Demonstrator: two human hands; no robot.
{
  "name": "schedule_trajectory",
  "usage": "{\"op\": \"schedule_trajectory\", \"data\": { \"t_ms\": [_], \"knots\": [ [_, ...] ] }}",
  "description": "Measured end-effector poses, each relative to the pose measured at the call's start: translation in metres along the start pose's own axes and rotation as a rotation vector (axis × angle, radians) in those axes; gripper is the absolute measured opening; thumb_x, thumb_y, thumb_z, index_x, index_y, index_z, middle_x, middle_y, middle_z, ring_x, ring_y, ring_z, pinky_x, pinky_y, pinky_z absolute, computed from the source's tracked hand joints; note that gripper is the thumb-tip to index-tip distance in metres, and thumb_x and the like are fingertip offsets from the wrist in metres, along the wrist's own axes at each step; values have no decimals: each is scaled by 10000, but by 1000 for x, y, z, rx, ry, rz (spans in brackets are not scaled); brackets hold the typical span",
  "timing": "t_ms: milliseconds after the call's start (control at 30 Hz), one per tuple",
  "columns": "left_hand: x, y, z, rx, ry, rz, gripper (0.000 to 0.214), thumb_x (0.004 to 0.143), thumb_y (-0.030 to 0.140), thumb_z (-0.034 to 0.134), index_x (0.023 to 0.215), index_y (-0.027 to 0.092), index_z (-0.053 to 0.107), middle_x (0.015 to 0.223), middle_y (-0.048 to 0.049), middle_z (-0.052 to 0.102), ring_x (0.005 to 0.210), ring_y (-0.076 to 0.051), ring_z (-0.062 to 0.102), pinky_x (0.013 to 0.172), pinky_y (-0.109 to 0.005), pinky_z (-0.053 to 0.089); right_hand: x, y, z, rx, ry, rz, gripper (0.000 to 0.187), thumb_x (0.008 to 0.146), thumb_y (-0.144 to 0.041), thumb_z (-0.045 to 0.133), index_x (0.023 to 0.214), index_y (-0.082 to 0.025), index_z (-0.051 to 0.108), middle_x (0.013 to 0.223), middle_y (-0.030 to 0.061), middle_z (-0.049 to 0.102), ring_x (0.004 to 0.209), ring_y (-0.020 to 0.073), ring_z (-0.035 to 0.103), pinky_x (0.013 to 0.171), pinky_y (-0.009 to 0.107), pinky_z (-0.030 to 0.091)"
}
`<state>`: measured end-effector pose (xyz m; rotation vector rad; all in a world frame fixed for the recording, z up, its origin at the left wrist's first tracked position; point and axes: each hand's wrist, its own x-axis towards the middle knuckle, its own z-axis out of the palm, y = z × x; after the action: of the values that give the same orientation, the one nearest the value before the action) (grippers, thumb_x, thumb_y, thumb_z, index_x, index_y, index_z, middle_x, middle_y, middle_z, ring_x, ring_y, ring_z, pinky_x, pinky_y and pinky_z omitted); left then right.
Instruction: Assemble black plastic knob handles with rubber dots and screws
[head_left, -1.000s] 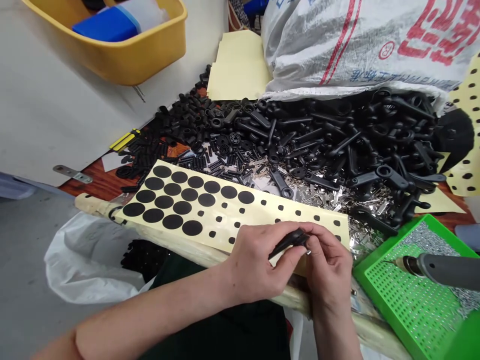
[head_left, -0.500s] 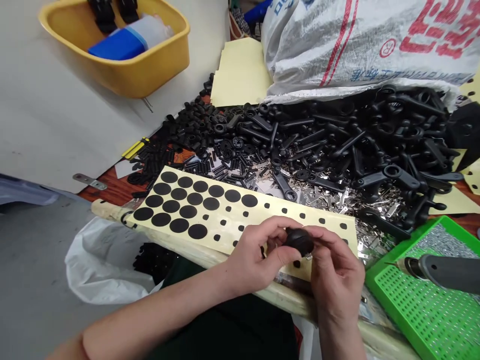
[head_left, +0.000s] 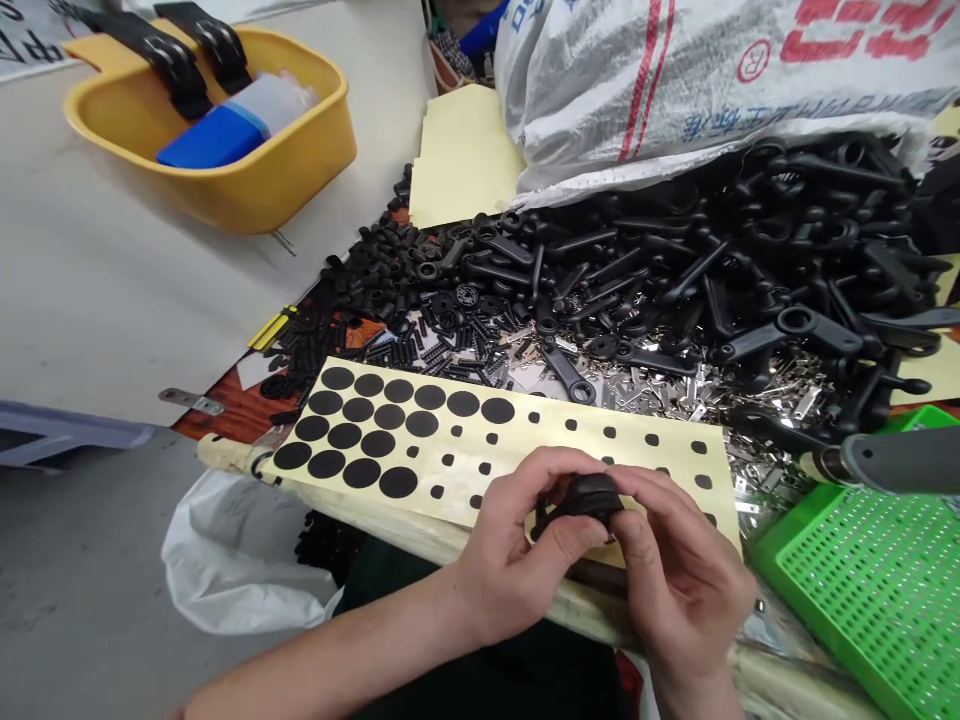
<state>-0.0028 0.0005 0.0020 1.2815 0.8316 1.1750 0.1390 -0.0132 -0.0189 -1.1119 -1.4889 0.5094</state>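
Note:
A black rounded plastic part point(head_left: 592, 497) is held up between both hands, above the near edge of the table. My left hand point(head_left: 525, 540) wraps it from the left, thumb pressed along its lower side. From the right, my right hand point(head_left: 679, 560) pinches the part between thumb and fingers. Fingers hide much of it, so its full shape cannot be told. Just beneath and behind lies a pale yellow sticker sheet point(head_left: 525, 450), with large black round stickers point(head_left: 398, 482) on its left portion and small black marks on the rest.
Black crank-like handles point(head_left: 795, 330) are heaped at the back, with small metal strips point(head_left: 675, 400) and black springs point(head_left: 435, 350) nearer. A green perforated tray point(head_left: 877, 590) and a grey tool point(head_left: 907, 462) are right. A yellow bin point(head_left: 277, 190) hangs left; a white sack point(head_left: 585, 110) stands behind.
The black part has turned in my fingers, and my right thumb now presses against its lower right side. The whole view has shifted slightly.

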Motion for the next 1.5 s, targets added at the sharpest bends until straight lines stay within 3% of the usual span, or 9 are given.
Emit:
{"op": "schedule_trajectory", "data": {
  "t_ms": [200,433,600,733,867,1000,1133,1300,1500],
  "knots": [
    [6,0,5,-31,17,-26,202,827,134,605,1027,163,601,828,-16,597,714,-98,545,662,-190,468,0,2,-1,-25,11,-10,282,810,-47,568,1046,-187,634,907,64,675,847,178,648,714,316,545],
    [15,-6,3,-292,-6,-275,195,826,265,659,981,151,632,811,-31,640,686,-104,573,608,-185,486,2,4,0,50,49,56,207,796,-81,616,968,-192,647,863,61,669,792,184,641,651,322,543],
    [20,-8,-2,-370,33,-313,225,801,319,693,948,158,638,804,-33,646,645,-100,562,574,-183,464,3,2,3,140,-9,117,330,777,-67,631,1080,-196,638,933,87,640,843,195,629,666,342,561],
    [16,-10,-1,-456,-69,-363,276,843,353,642,1041,166,599,847,-50,645,646,-121,597,611,-234,506,5,0,3,183,43,201,233,785,-75,624,980,-197,664,815,39,621,688,148,627,588,290,539],
    [11,-17,3,-473,-109,-363,316,860,293,633,1144,174,561,718,-16,622,571,-116,595,578,-233,507,4,-2,2,235,79,333,142,810,-134,620,936,-189,651,793,18,605,493,90,572,431,234,482],
    [12,-17,3,-619,-75,-398,277,840,293,630,1064,132,611,779,-47,659,430,-66,529,444,-179,433,3,-10,-2,67,67,164,203,780,-126,647,975,-183,644,803,44,632,708,164,642,588,292,543],
    [15,-14,1,-800,-168,-431,329,780,303,664,1043,107,635,657,-42,638,404,-77,508,406,-164,397,1,-24,-4,-160,72,-30,333,726,-153,706,1045,-188,616,891,74,661,801,198,647,634,315,551],
    [14,-16,6,-890,-200,-436,342,709,278,745,1008,137,658,705,-59,677,550,-138,620,533,-213,496,-1,-39,-1,-419,135,-97,376,676,-189,760,1018,-200,603,865,71,668,765,206,648,631,322,539],
    [13,-18,7,-932,-242,-465,382,689,312,786,1010,146,661,722,-47,687,628,-173,674,624,-265,541,2,-48,-2,-438,164,-86,345,696,-145,715,1011,-223,599,832,55,660,736,199,638,625,329,530]
  ]
}}
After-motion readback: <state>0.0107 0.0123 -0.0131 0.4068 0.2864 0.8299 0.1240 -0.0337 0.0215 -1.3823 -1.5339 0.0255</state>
